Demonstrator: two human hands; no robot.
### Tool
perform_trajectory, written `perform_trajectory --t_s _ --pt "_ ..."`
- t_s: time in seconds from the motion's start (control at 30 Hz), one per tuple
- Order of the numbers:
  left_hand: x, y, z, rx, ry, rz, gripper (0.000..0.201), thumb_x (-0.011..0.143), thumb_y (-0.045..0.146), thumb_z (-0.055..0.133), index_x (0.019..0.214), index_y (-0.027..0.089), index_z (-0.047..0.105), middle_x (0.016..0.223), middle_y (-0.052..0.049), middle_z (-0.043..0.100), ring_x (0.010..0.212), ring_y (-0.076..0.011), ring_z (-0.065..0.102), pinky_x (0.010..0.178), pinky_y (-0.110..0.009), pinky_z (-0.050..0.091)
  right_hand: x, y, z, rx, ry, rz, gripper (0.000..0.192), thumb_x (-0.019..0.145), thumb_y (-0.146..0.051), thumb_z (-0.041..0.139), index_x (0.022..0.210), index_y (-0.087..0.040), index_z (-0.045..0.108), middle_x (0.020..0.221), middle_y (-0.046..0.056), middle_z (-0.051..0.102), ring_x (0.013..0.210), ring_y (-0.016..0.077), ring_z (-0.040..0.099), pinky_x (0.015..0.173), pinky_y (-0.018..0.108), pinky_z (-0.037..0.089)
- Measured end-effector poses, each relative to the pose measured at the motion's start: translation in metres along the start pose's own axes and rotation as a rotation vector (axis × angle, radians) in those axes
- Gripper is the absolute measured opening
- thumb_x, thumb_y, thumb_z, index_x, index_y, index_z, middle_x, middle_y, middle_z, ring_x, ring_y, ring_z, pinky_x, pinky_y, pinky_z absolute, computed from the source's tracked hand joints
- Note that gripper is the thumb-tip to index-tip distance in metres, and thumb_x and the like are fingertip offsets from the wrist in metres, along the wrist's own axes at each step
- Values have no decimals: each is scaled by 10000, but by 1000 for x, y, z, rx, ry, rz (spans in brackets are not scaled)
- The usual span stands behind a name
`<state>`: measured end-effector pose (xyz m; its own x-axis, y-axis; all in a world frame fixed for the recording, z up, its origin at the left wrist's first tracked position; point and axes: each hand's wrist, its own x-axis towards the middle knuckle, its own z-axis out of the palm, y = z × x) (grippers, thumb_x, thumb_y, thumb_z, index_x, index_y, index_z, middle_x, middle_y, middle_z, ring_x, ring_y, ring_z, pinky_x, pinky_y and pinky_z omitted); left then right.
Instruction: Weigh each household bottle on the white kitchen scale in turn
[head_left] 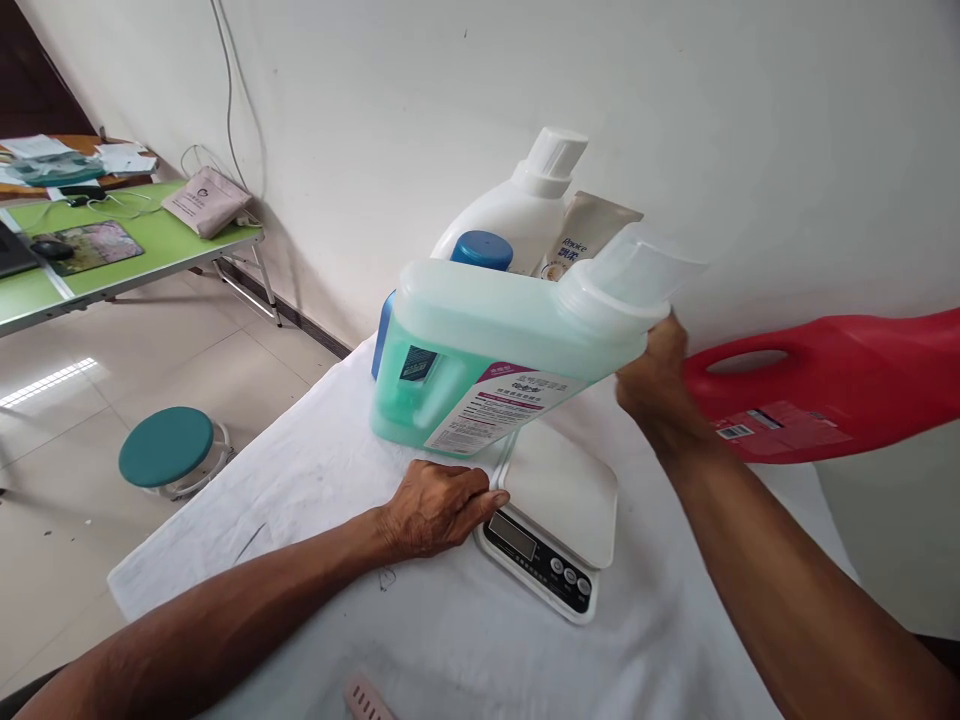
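Gripping the green jug (480, 365) near its neck, tilted above the scale (559, 510) at the table's middle, the right hand (652, 385) bears all its weight and risks slipping, while the left hand (439, 505), fingers loosely curled and empty, merely touches the scale's edge.
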<state>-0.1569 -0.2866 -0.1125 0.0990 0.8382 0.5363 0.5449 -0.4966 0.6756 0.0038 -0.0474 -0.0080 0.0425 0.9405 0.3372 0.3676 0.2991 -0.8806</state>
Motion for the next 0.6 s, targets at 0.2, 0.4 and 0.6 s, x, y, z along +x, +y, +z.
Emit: perform_trajectory --t_s 0.2,0.4,0.6 --pt "1 0 -2 -18 -14 -104 487 1129 414 422 683 223 367 596 30 435 558 -111 320 561 -281 265 -64 -33 -67 148 -42 49 506 454 -321 962 876 -229 697 879 2 731 850 247 724 758 428 612" --pt "2 -1 -3 -51 -17 -125 471 1112 390 450 686 224 338 595 49 367 556 -109 295 568 -281 249 -128 -35 -90 137 -69 29 533 521 -273 986 1018 -278 794 1045 23 796 1000 271 769 933 485 645" --pt "2 -3 -1 -8 -4 -107 490 1130 403 437 682 224 357 579 52 373 545 -107 314 569 -274 261 -147 -26 -91 62 -111 41 531 560 -322 989 1049 -275 787 1146 63 801 1081 313 783 888 496 684"
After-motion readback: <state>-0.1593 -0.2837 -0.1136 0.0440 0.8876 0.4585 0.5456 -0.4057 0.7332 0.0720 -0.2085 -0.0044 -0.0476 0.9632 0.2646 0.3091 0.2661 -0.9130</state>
